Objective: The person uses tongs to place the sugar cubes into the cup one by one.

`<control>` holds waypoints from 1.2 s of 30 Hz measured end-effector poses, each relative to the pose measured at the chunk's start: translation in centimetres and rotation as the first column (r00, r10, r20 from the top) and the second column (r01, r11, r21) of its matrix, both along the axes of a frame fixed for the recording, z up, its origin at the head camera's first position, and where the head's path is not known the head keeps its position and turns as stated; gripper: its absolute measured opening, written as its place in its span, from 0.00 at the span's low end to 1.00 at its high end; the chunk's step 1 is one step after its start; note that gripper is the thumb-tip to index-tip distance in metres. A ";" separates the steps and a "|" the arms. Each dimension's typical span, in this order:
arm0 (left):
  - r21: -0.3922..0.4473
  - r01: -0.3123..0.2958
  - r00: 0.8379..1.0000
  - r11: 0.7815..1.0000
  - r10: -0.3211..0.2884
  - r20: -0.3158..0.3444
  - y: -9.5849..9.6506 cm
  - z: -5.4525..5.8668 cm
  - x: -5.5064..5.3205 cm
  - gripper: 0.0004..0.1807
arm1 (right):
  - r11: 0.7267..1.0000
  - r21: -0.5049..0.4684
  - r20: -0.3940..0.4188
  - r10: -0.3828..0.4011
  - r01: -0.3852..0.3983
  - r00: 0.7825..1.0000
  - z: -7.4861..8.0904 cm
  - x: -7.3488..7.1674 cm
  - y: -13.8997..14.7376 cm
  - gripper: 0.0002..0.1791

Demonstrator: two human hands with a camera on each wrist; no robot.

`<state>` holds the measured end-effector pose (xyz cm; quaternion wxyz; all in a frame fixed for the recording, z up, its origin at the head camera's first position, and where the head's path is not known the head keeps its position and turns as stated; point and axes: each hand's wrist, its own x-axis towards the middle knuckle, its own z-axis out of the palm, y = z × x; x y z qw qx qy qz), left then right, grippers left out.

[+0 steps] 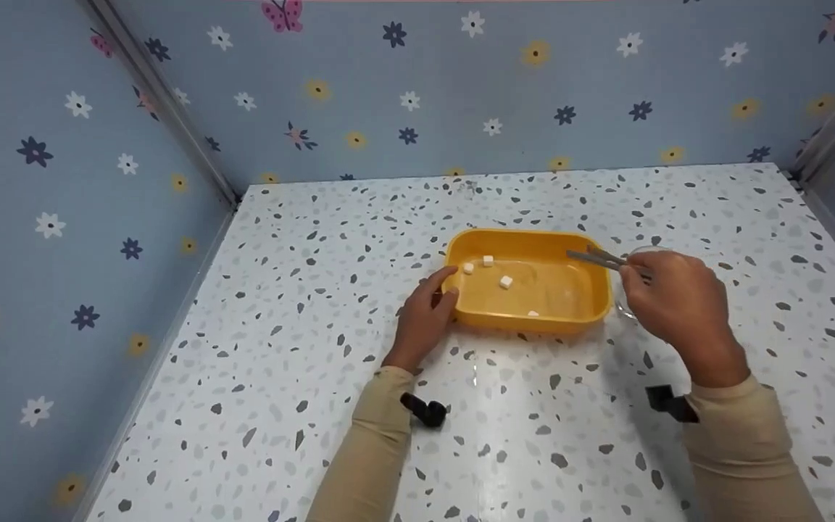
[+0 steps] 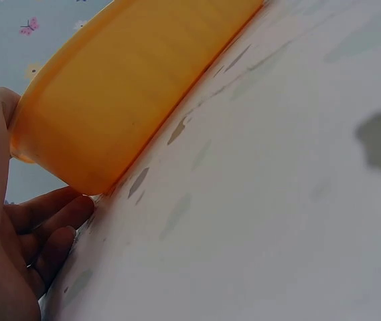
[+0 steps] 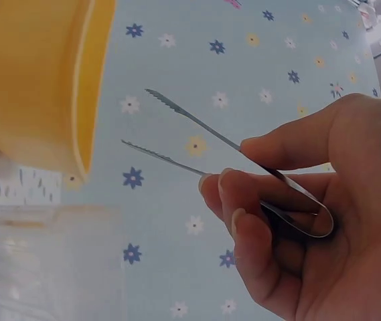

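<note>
A yellow plastic tub [image 1: 526,322] stands on the speckled table, with several small white cubes [image 1: 506,282] inside. My left hand [image 1: 423,322] holds its left end, thumb and index finger at the rim; in the left wrist view the other fingers [image 2: 49,227] lie loosely bent beside the bottom corner. My right hand [image 1: 678,297] grips metal tweezers [image 3: 225,137] between thumb and fingers. Their serrated tips stand apart with nothing between them, over the tub's right end in the head view. A clear container [image 3: 49,267] stands right of the tub, partly hidden by my right hand.
A flowered blue panel [image 1: 446,87] rises along the back of the table, with others on the left [image 1: 84,246] and right. Speckled tabletop [image 1: 280,304] extends around the tub. A black wrist mount [image 1: 425,411] juts from my left sleeve, another [image 1: 671,403] from the right.
</note>
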<state>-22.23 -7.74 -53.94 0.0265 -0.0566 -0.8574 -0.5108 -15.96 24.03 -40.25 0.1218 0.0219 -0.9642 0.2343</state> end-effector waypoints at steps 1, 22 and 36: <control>0.000 0.001 1.000 1.000 -0.001 0.000 0.0 0.0 0.0 0.24 | 1.000 0.005 -0.012 0.009 -0.009 1.000 -0.2 -0.1 -0.2 0.17; -0.027 -0.011 1.000 1.000 0.012 0.016 0.1 0.0 0.0 0.23 | 0.995 0.014 -0.111 0.100 -0.099 0.989 -3.8 -1.2 -3.4 0.14; -0.028 -0.009 1.000 1.000 0.009 -0.007 0.1 0.0 -0.1 0.24 | 0.987 0.055 -0.068 0.156 -0.153 0.985 -5.1 -1.8 -4.9 0.13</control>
